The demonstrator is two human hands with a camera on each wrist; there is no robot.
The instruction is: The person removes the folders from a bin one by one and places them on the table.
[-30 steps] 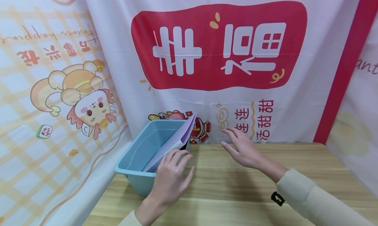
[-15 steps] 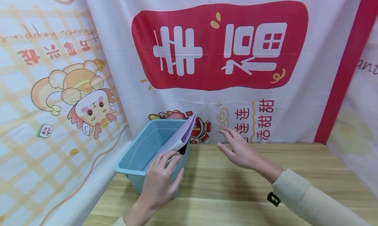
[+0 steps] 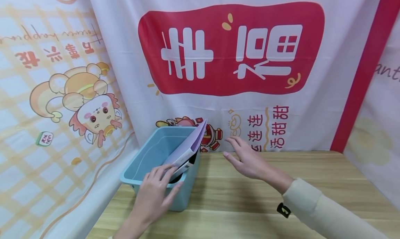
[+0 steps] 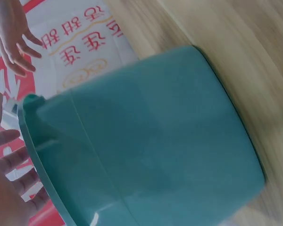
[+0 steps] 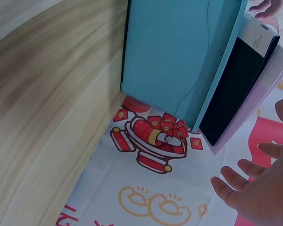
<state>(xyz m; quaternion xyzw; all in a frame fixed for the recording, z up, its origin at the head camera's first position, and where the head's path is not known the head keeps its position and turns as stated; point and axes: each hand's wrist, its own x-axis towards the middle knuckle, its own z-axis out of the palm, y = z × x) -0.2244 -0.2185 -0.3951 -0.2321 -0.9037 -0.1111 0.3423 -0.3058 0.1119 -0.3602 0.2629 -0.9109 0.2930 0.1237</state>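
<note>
A light blue plastic bin (image 3: 184, 197) stands at the left of the table. Leaning inside it, a purple folder (image 3: 185, 150) sticks up past the rim, with a flat black-and-white thing (image 5: 236, 84) beside it. My left hand (image 3: 153, 194) is over the bin's near rim, its fingers loosely extended; whether they touch the rim or contents I cannot tell. In the left wrist view the bin's outer wall (image 4: 146, 136) fills the middle. My right hand (image 3: 248, 161) hovers right of the bin, fingers extended, holding nothing.
The wood-grain table (image 3: 250, 211) runs back to a white printed cloth (image 3: 337, 58) with a red panel. Another printed cloth (image 3: 62, 128) hangs on the left, close to the bin. A black clip-like piece (image 3: 283, 210) is by the right sleeve.
My left hand has moved left along the bin's near side, uncovering more of the folder and the black-and-white thing. My right hand has drifted slightly left. The bin stays put.
</note>
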